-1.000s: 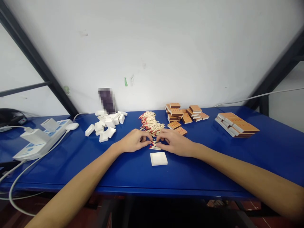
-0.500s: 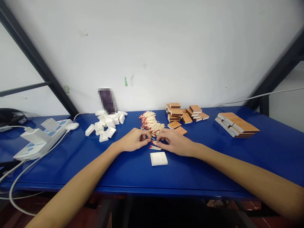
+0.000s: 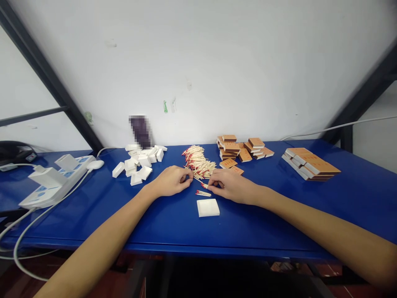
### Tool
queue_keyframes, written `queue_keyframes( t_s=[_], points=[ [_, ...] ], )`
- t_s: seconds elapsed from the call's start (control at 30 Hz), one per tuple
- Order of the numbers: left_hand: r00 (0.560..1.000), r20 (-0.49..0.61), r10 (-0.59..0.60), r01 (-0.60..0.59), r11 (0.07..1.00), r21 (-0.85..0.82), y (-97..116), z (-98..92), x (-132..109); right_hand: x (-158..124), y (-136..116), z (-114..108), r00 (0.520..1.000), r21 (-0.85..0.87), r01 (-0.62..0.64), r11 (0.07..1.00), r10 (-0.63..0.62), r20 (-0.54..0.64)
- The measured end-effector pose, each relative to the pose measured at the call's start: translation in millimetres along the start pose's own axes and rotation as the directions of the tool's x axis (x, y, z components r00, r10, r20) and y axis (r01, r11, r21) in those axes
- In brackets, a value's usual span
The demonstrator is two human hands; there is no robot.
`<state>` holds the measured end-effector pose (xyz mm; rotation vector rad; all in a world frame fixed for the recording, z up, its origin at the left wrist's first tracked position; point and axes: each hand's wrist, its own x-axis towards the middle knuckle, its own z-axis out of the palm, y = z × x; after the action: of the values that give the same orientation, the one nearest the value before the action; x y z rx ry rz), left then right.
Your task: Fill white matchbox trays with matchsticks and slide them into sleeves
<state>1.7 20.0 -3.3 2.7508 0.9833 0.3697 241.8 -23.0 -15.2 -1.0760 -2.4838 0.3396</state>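
A heap of red-tipped matches [image 3: 200, 162] lies in the middle of the blue table. Just left of its near end is my left hand [image 3: 175, 181], thumb and forefinger pinched at a match. My right hand [image 3: 231, 186] has its fingertips closed on the ends of a few matches [image 3: 204, 186] in front of the heap. Nearer to me lies a small row of matches [image 3: 203, 193], heads to the left. Below that row a white matchbox tray [image 3: 208, 207] rests flat, untouched by either hand.
White trays [image 3: 136, 163] are piled at the left. Brown matchboxes [image 3: 229, 147] stand behind my right hand, with a neat stack [image 3: 312, 163] farther right. A white power strip [image 3: 58, 182] with cables occupies the left side. The table's front edge [image 3: 217, 249] runs nearest me.
My left hand has drawn back slightly to the left, away from the small matches. The fingertips of my right hand have shifted a little to the right, so the gap between the hands is wider.
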Motion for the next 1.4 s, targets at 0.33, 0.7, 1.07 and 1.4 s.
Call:
queue_keyframes(
  t_s=[0.33,0.7,1.07,1.4],
  points=[
    [0.999,-0.027,-0.032,0.034,0.996,0.077,-2,-0.8,-1,-9,-3,-16,0.990,-0.064,0.013,0.998,-0.004,0.140],
    [0.987,-0.092,-0.130,0.143,0.979,0.148,-1,1.0,0,6,-2,6,1.000,-0.042,-0.011,0.999,0.011,-0.003],
    [0.998,-0.063,-0.015,0.019,0.998,0.062,2,2.3,0,2,5,1,0.991,-0.359,-0.123,0.925,0.097,-0.090],
    [0.998,-0.013,0.065,-0.064,0.996,0.057,5,0.9,-1,-1,8,1,0.991,-0.405,-0.133,0.905,0.116,-0.066]
  ],
)
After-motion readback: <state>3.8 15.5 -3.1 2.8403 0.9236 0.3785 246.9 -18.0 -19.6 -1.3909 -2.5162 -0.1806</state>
